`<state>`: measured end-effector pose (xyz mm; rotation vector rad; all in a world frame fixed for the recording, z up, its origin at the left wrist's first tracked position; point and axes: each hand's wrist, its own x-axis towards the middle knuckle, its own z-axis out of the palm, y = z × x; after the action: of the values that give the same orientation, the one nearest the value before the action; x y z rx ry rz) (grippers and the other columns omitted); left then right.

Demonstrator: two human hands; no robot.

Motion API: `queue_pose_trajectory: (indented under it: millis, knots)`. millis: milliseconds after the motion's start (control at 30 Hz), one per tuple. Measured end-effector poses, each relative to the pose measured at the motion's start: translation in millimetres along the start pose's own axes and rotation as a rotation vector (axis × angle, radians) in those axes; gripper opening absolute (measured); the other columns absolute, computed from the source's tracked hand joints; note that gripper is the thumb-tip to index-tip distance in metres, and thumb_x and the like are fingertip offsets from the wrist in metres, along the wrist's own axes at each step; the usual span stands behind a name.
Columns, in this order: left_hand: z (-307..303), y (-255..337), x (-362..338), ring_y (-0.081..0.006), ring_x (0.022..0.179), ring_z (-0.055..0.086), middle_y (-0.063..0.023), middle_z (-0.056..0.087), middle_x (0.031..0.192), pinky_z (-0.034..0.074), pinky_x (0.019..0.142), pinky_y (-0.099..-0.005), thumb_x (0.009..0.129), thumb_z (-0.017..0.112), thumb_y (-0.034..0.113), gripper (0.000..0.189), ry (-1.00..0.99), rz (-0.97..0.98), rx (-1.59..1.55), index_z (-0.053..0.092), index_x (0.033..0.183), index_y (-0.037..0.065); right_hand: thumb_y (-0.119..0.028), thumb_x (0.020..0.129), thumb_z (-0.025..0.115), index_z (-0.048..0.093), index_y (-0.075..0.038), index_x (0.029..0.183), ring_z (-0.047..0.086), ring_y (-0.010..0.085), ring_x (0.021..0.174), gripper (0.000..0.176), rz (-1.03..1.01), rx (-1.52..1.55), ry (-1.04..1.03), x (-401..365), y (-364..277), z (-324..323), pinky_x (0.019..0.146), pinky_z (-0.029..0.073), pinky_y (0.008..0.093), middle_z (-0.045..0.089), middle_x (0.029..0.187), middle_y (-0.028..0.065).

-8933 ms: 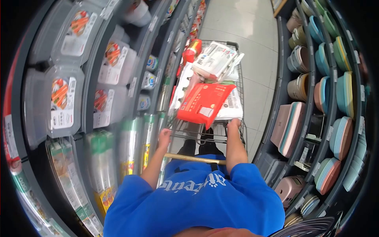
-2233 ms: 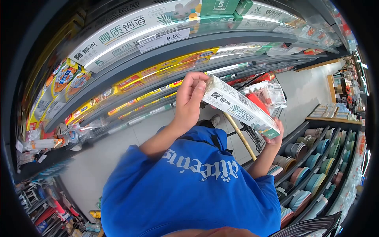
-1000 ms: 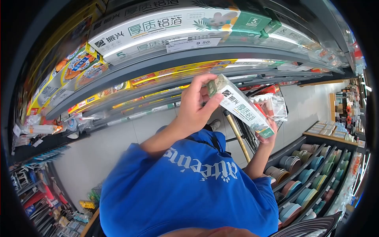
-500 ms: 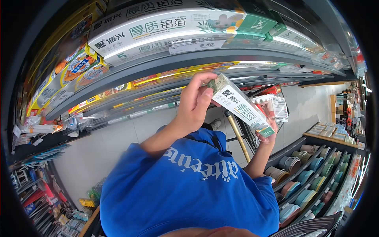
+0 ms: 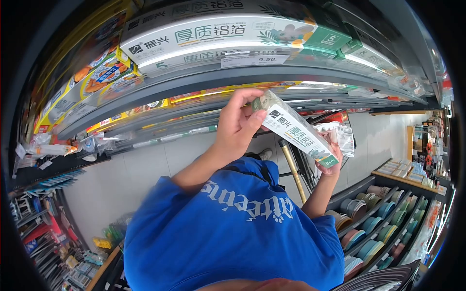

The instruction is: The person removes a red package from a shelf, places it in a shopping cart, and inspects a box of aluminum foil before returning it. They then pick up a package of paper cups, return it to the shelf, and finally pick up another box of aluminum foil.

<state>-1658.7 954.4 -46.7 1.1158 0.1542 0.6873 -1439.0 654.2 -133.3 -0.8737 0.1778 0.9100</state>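
Note:
A long white and green aluminium foil box (image 5: 296, 135) is held tilted between both hands, its far-left end higher in the view than its right end. My left hand (image 5: 239, 120) grips the upper left end, thumb on the printed face and fingers behind. At the lower right end, my right hand (image 5: 331, 157) holds the box, its fingers partly hidden behind it. Similar foil boxes (image 5: 213, 33) are stacked on the shelf above my hands, over a price tag (image 5: 255, 60) reading 9.50.
Beyond the box stands a shopping cart with a tan handle (image 5: 293, 170) and plastic-wrapped packages (image 5: 343, 137) in it. Yellow boxes (image 5: 104, 75) fill the shelf at left. Racked bowls (image 5: 371, 225) are at right; hanging goods (image 5: 41, 228) are at lower left.
The shelf has shifted slightly right and down in the view. Both hands keep their hold on the foil box, which has barely moved.

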Motion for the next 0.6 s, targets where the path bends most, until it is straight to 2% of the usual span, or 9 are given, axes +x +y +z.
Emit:
queue_pose_trajectory:
  millis: [33,133,167,200,267,300,400,533,600]
  knots:
    - [-1.9,1.7,-1.3,-0.0167,0.107,0.059,-0.0146,0.058,0.123,0.048,0.09,-0.0294,0.1,0.055,0.011,0.037,0.013,0.017,0.053,0.045,0.132,-0.003,-0.033,0.094,0.049,0.052,0.002,0.133,0.073,0.0393,0.076,0.053,0.056,0.001,-0.071,4.4,-5.0,-7.1,0.04,0.058,0.0383,0.067,0.11,0.029]
    - [-15.1,3.0,-5.8,-0.0173,0.107,0.061,-0.0148,0.057,0.123,0.051,0.089,-0.0299,0.098,0.058,0.006,0.038,0.044,0.105,0.239,0.044,0.132,-0.003,-0.033,0.094,0.049,0.054,0.003,0.128,0.071,0.0371,0.064,0.05,0.07,-0.093,-0.135,14.4,-10.3,5.9,0.031,0.051,0.0353,0.068,0.105,0.0296]
    - [-24.3,-1.7,-8.0,-0.0172,0.106,0.062,-0.0148,0.057,0.123,0.052,0.086,-0.0293,0.097,0.059,0.005,0.037,0.048,0.155,0.315,0.045,0.13,-0.003,-0.034,0.093,0.05,0.057,0.008,0.121,0.067,0.0341,0.051,0.05,-0.012,-0.15,0.112,16.5,-6.4,16.6,0.024,0.044,0.034,0.069,0.097,0.0297]
    - [-30.1,-1.5,-9.3,-0.017,0.105,0.064,-0.0148,0.056,0.124,0.054,0.083,-0.0288,0.096,0.06,0.003,0.037,0.054,0.205,0.393,0.045,0.129,-0.003,-0.034,0.093,0.05,0.057,0.009,0.119,0.065,0.0329,0.048,0.051,0.054,-0.176,0.012,19.7,-11.6,21.2,0.023,0.043,0.0337,0.069,0.094,0.0294]
    - [-37.8,4.4,-12.9,-0.017,0.111,0.06,-0.0143,0.056,0.125,0.05,0.091,-0.0298,0.094,0.062,0.0,0.041,0.053,0.158,0.174,0.043,0.13,-0.001,-0.035,0.093,0.05,0.059,0.012,0.114,0.061,0.0305,0.042,0.052,0.188,-0.231,-0.192,27.4,-22.5,28.6,0.022,0.041,0.0331,0.069,0.089,0.0287]
    - [-43.1,7.1,-13.9,-0.0168,0.113,0.059,-0.0143,0.056,0.125,0.049,0.093,-0.0302,0.093,0.062,-0.001,0.043,0.045,0.155,0.091,0.042,0.131,-0.001,-0.037,0.091,0.054,0.059,0.015,0.11,0.056,0.0284,0.038,0.056,0.164,-0.247,-0.19,29.0,-21.7,42.1,0.022,0.04,0.0322,0.069,0.084,0.0284]
    - [-57.7,20.3,-21.7,-0.0174,0.118,0.055,-0.0143,0.054,0.129,0.045,0.1,-0.0322,0.091,0.063,-0.004,0.048,0.021,0.142,0.013,0.039,0.132,0.0,-0.039,0.089,0.058,0.059,0.015,0.111,0.056,0.0272,0.037,0.059,0.021,-0.344,-0.108,36.9,-18.0,67.6,0.022,0.037,0.031,0.068,0.083,0.0282]
    - [-62.9,34.6,-35.4,-0.0202,0.124,0.054,-0.0144,0.053,0.132,0.043,0.104,-0.0343,0.088,0.067,-0.003,0.057,0.064,0.172,0.022,0.038,0.137,0.001,-0.042,0.089,0.06,0.058,0.016,0.11,0.057,0.0218,0.041,0.062,-0.05,-0.517,-0.422,46.5,-25.8,90.7,0.029,0.044,0.0286,0.067,0.079,0.0225]
    - [-66.4,38.5,-39.4,-0.0215,0.126,0.052,-0.0155,0.052,0.135,0.043,0.105,-0.0353,0.086,0.07,-0.003,0.063,0.08,0.181,0.024,0.038,0.14,0.001,-0.049,0.09,0.061,0.057,0.015,0.113,0.06,0.0175,0.048,0.068,-0.1,-0.641,-0.522,47.9,-30.6,108.6,0.034,0.047,0.0276,0.068,0.086,0.0193]
